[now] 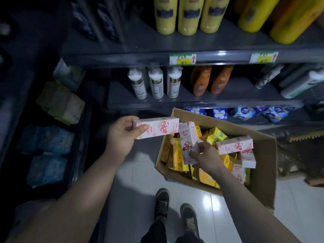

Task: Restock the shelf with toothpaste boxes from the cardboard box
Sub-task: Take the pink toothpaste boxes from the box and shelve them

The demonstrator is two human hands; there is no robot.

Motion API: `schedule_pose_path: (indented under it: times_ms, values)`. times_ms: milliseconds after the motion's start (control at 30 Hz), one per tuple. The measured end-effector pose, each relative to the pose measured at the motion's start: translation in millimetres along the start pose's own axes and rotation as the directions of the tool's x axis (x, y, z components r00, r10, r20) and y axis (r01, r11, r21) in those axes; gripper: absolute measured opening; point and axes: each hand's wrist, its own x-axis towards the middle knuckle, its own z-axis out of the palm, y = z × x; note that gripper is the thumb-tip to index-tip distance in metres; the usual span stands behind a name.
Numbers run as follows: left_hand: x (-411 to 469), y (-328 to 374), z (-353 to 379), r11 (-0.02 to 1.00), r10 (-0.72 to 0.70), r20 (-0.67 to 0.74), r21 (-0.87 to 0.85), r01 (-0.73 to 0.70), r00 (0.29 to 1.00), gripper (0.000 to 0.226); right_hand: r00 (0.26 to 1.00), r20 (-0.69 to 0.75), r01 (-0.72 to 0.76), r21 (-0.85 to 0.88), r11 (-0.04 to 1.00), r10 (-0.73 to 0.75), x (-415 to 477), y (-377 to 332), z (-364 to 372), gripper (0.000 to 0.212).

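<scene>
The left hand (pixel 122 135) is gripping a pink toothpaste box (pixel 157 128), thumb on its near face and fingers curled behind, and is holding it level just left of the cardboard box (pixel 264 165), long axis running left to right. The right hand (pixel 206 156) is reaching down into the carton and pinching a second pink box (pixel 187 137), which is standing nearly on end among the yellow boxes (pixel 177 156). More pink ones are lying to its right (one (pixel 235 145) is resting across the pile). The shelf (pixel 121 97) is lying ahead of and above both hands, with bare space left of the white bottles (pixel 156 85). The left hand is nearer that gap, so its box probably goes first, pushed away from the body.
</scene>
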Motion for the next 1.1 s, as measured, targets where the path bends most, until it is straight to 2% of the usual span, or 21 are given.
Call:
schedule_pose_path:
  times_ms: [133, 267, 367, 500, 767, 900, 1100]
  values:
    - [-28.5, 24.6, -22.0, 1.0, 0.013, -0.099, -0.027, -0.016, 0.995, 0.024, 0.99, -0.028, 0.139, -0.024, 0.99, -0.14, -25.3, -32.2, -15.0, 0.025]
    - [-66.9, 44.8, -48.8, 0.998, 0.005, -0.233, -0.054, -0.018, 0.972, 0.028, 0.957, -0.009, 0.289, -0.069, 0.955, -0.29, -54.1, -63.3, -30.3, 0.017]
    - [-106.0, 57.3, -67.4, 0.997, 0.031, -0.351, -0.054, -0.054, 0.936, 0.029, 0.916, 0.033, 0.401, -0.075, 0.913, -0.399, -82.3, -85.7, -40.2, 0.016]
    - [-165.4, 67.4, -94.1, 0.991, 0.001, -0.477, -0.12, -0.066, 0.879, 0.04, 0.833, 0.099, 0.553, -0.105, 0.826, -0.545, -122.6, -112.9, -44.9, 0.019]
    - [-284.9, 94.3, -155.8, 0.963, -0.036, -0.697, -0.216, -0.161, 0.716, 0.032, 0.631, 0.29, 0.756, -0.02, 0.655, -0.719, -221.3, -164.5, -7.0, 0.021]
    - [-347.6, 109.9, -192.7, 0.95, -0.005, -0.81, -0.188, -0.251, 0.586, 0.031, 0.489, 0.382, 0.834, 0.058, 0.548, -0.784, -278.0, -185.9, 28.0, 0.021]
    - [-451.3, 106.3, -260.1, 0.951, 0.024, -0.918, -0.101, -0.291, 0.396, 0.028, 0.308, 0.464, 0.867, 0.223, 0.446, -0.831, -374.0, -199.6, 83.5, 0.024]
